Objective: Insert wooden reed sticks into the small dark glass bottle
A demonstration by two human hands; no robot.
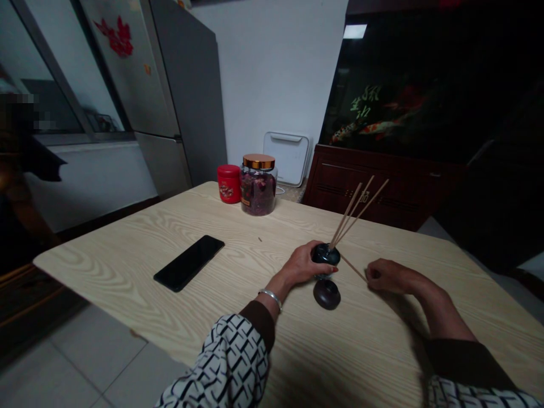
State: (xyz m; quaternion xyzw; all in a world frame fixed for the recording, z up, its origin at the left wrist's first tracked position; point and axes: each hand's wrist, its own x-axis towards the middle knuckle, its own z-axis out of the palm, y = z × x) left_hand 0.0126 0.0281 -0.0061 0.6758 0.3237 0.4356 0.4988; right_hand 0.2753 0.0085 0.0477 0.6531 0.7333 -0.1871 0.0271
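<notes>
Patterned sleeve (232, 362) nearest in head view. L hand (302, 264) wraps dark bottle (326, 254) w/ sticks (353, 214), mid-table; R hand (390, 276) pinches lone stick (355, 268). Tabletop (429, 255) runs past R hand to edge. Round dark piece (327, 295) just nearer than bottle; phone (189, 263) L, red tub (229, 185) + glass jar (258, 192) beyond.

The small bottle (325, 256) is squat, rounded, dark and glossy, with its mouth facing up and part of its body covered from view. At least three thin tan sticks (355, 219) rise from that mouth, leaning right of the bottle and fanning apart toward their tops. One more tan stick (355, 269) slants down to the right of the bottle; whether its upper end touches the glass is hard to tell. A dark brown round piece (327, 295), raised at its middle, lies just on the near side of the bottle.
</notes>
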